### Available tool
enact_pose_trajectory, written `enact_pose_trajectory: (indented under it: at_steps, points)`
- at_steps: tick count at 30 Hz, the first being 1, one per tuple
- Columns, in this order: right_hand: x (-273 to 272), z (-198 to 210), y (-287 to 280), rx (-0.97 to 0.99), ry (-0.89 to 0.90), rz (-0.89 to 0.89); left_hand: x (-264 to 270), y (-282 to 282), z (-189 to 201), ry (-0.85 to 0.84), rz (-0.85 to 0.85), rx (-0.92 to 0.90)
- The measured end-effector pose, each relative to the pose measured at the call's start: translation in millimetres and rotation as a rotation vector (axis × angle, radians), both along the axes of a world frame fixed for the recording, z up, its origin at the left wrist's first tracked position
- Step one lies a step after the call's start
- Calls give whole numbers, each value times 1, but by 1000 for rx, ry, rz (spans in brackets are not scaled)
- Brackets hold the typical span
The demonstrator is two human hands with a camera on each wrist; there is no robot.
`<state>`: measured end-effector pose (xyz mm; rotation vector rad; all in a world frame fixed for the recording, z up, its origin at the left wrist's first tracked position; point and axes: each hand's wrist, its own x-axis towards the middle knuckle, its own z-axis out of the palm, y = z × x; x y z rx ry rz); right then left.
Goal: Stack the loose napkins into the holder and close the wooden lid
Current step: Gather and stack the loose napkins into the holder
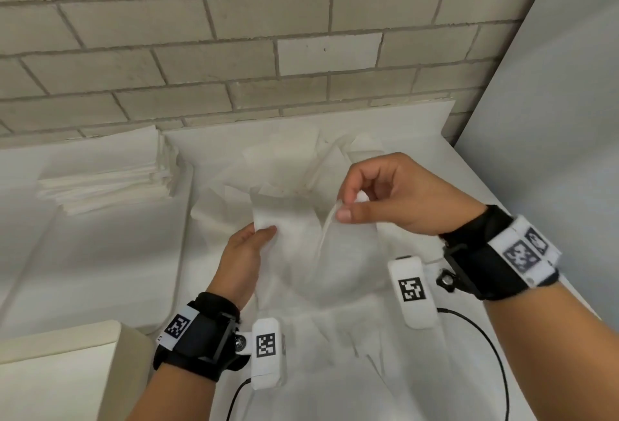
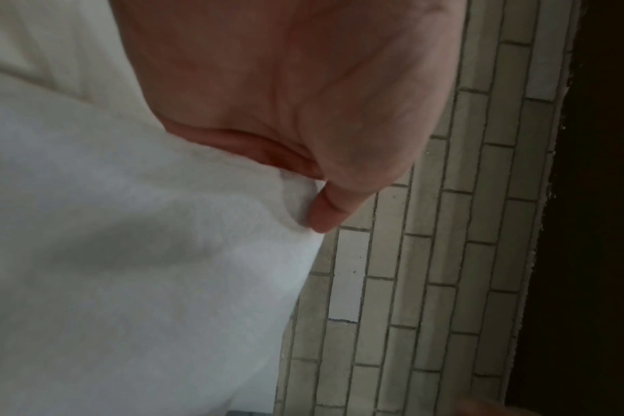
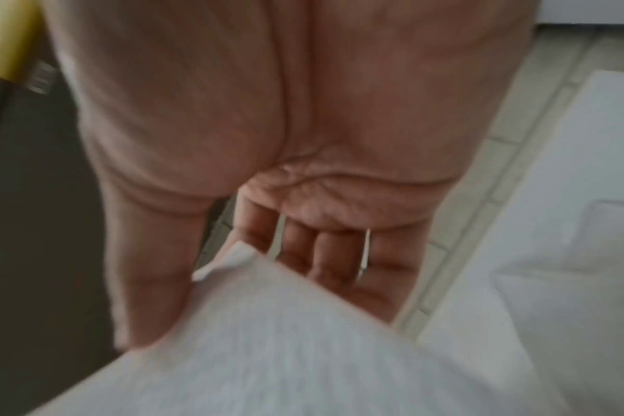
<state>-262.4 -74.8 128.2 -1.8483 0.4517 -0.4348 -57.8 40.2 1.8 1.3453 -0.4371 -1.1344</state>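
Observation:
A white paper napkin (image 1: 301, 236) hangs above the table, held by both hands. My left hand (image 1: 249, 246) pinches its upper left corner between thumb and fingers; the same napkin (image 2: 143, 267) fills the left wrist view under the thumb (image 2: 325, 211). My right hand (image 1: 348, 206) pinches its upper right corner with thumb and forefinger, the other fingers curled. In the right wrist view the napkin (image 3: 285, 337) runs from the thumb (image 3: 150, 281) downward. More loose napkins (image 1: 301, 166) lie crumpled on the table beneath. A neat stack of napkins (image 1: 110, 179) sits at the left. No holder or wooden lid is clearly visible.
A brick wall (image 1: 234, 35) stands right behind the white table (image 1: 100, 269). A grey panel (image 1: 552, 119) closes the right side. A pale box corner (image 1: 60, 370) is at the lower left. Black cables (image 1: 485, 337) trail from the wrist cameras.

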Motion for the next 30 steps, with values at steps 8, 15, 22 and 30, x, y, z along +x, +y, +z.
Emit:
enact_pose_trajectory:
  at_steps: [8,15,22,30]
  points:
    - [50,-103,-30,2,255,-480,-25,6,-9,109,-38,40]
    - [60,-148,-18,104,186,-643,-34,3,-22,18,-215,173]
    - [2,-121,-23,76,359,-543,-27,6,-35,-148,-187,206]
    - [-98,-132,-7,28,943,-592,-34,-2,-50,-229,-143,241]
